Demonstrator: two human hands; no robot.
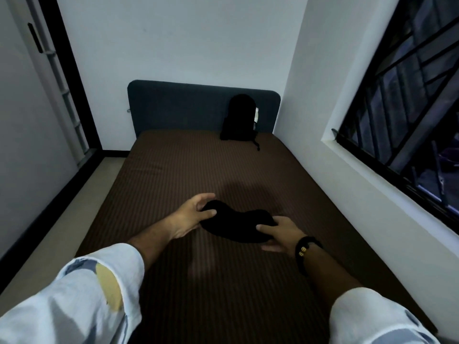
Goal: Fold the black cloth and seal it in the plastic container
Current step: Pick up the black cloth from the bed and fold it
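Observation:
The black cloth (pixel 236 224) is a bunched, dark bundle held low over the brown striped bed (pixel 173 175), near its middle. My left hand (pixel 191 216) grips the cloth's left end, thumb above and fingers curled under it. My right hand (pixel 280 233) holds the right end, thumb on top and fingers beneath; a black bracelet with gold beads sits on that wrist. The folds of the cloth are too dark to make out. No plastic container is in view.
A black backpack (pixel 239 117) leans upright against the dark blue headboard (pixel 173 105) at the far end of the bed. A white wall with a barred window (pixel 407 100) runs along the right. A strip of floor and a door lie to the left.

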